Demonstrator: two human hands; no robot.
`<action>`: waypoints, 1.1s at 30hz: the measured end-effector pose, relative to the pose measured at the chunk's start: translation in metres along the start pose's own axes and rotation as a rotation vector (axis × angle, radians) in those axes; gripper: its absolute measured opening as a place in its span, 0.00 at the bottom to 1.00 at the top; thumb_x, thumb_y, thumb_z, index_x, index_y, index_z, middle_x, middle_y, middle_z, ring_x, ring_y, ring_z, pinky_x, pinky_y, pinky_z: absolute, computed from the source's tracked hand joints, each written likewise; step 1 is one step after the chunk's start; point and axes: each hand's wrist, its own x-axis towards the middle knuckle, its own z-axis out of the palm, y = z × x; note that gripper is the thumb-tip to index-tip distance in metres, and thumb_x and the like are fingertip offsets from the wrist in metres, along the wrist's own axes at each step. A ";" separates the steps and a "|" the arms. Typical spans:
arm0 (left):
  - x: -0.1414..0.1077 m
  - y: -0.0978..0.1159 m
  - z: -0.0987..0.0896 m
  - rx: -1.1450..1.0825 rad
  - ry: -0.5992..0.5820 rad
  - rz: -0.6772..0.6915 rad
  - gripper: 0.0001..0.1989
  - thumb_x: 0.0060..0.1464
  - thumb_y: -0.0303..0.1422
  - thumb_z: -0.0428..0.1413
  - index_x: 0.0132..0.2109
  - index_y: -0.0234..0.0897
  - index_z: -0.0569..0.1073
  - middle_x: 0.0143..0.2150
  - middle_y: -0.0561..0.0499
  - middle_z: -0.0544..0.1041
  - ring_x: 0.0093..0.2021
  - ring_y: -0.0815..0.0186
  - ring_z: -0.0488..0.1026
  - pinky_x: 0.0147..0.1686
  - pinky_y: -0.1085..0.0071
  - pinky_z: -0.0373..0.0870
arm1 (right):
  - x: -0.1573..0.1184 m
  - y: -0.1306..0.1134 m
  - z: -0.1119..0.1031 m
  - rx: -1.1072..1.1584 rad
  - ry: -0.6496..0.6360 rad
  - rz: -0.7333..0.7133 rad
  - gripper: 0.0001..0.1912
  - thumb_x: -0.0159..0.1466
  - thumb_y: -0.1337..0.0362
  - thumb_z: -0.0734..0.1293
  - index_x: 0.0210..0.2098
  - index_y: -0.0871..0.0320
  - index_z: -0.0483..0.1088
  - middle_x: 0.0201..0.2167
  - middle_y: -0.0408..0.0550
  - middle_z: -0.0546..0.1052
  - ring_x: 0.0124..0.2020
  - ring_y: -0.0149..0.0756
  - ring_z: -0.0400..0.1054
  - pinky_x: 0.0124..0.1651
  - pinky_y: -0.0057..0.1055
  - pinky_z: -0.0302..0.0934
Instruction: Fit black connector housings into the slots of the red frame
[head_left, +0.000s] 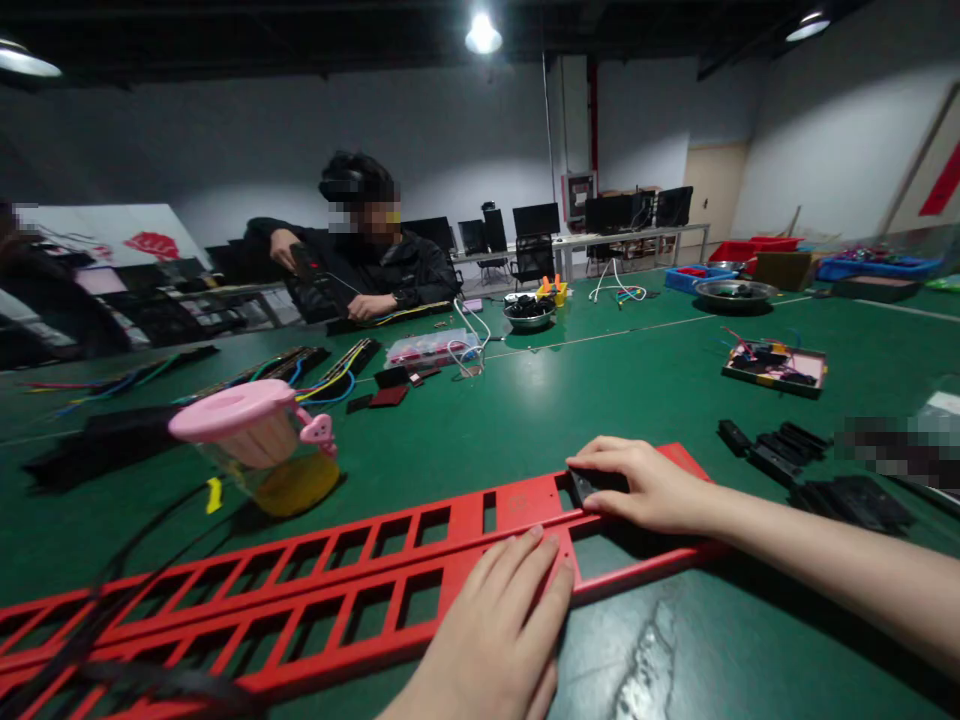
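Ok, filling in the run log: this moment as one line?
left hand flat on red frame | right hand pressing black part into frame slot | pink-lidded jug behind frame

Your hands rest on red frame [360, 570]: matt painted look, smooth. Table [675, 640]: green felt-like mat, scuffed. Jug [262, 445]: glossy clear plastic, pink lid. Bowl [735, 293]: shiny metal.

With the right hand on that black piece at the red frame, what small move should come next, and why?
Probably press the black piece down into the red frame. The right hand covers it at an opening near the frame's end, and the left hand lies flat on the frame, steadying it. Whether it is already seated cannot be told.
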 end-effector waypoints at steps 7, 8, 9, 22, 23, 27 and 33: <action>-0.001 0.000 -0.001 -0.021 -0.009 -0.001 0.27 0.47 0.23 0.44 0.57 0.28 0.60 0.56 0.37 0.62 0.56 0.51 0.58 0.49 0.51 0.65 | 0.001 -0.001 -0.001 -0.017 -0.002 -0.010 0.18 0.58 0.64 0.65 0.47 0.62 0.67 0.43 0.52 0.71 0.43 0.36 0.65 0.48 0.33 0.60; -0.001 0.000 -0.001 -0.025 -0.012 -0.004 0.27 0.47 0.23 0.44 0.57 0.28 0.60 0.56 0.37 0.62 0.56 0.50 0.58 0.49 0.51 0.65 | 0.001 0.000 -0.001 -0.013 -0.004 -0.012 0.18 0.58 0.64 0.65 0.47 0.61 0.67 0.43 0.52 0.71 0.43 0.36 0.65 0.48 0.33 0.60; -0.001 0.000 -0.001 -0.029 -0.015 -0.005 0.27 0.47 0.23 0.44 0.57 0.28 0.60 0.56 0.37 0.62 0.56 0.50 0.58 0.49 0.51 0.65 | 0.001 0.000 -0.001 -0.010 -0.004 -0.014 0.18 0.58 0.64 0.65 0.47 0.61 0.67 0.43 0.52 0.71 0.43 0.36 0.65 0.47 0.34 0.60; -0.002 0.001 -0.002 -0.060 -0.038 -0.017 0.28 0.46 0.22 0.45 0.57 0.29 0.59 0.57 0.37 0.61 0.57 0.50 0.57 0.50 0.51 0.64 | 0.003 0.002 -0.004 0.073 -0.030 0.067 0.18 0.55 0.64 0.67 0.45 0.58 0.67 0.41 0.49 0.72 0.42 0.37 0.66 0.47 0.35 0.59; -0.002 0.000 -0.002 -0.060 -0.045 -0.016 0.28 0.45 0.22 0.45 0.57 0.29 0.59 0.57 0.37 0.61 0.57 0.50 0.57 0.50 0.50 0.64 | 0.003 0.003 -0.004 0.090 -0.033 0.076 0.18 0.55 0.64 0.67 0.45 0.58 0.67 0.41 0.49 0.72 0.42 0.36 0.66 0.46 0.35 0.60; -0.002 0.001 -0.002 -0.048 -0.048 -0.013 0.28 0.45 0.22 0.45 0.57 0.27 0.59 0.57 0.36 0.61 0.57 0.50 0.57 0.50 0.50 0.65 | 0.004 0.006 -0.004 0.133 -0.041 0.090 0.17 0.54 0.64 0.67 0.43 0.58 0.68 0.41 0.48 0.72 0.42 0.36 0.65 0.47 0.35 0.59; 0.001 0.002 -0.003 -0.063 -0.045 -0.014 0.28 0.46 0.22 0.45 0.57 0.28 0.59 0.56 0.37 0.61 0.56 0.51 0.58 0.50 0.51 0.65 | 0.006 0.008 -0.004 0.127 -0.046 0.072 0.16 0.54 0.63 0.68 0.42 0.58 0.68 0.42 0.48 0.70 0.43 0.37 0.64 0.48 0.36 0.58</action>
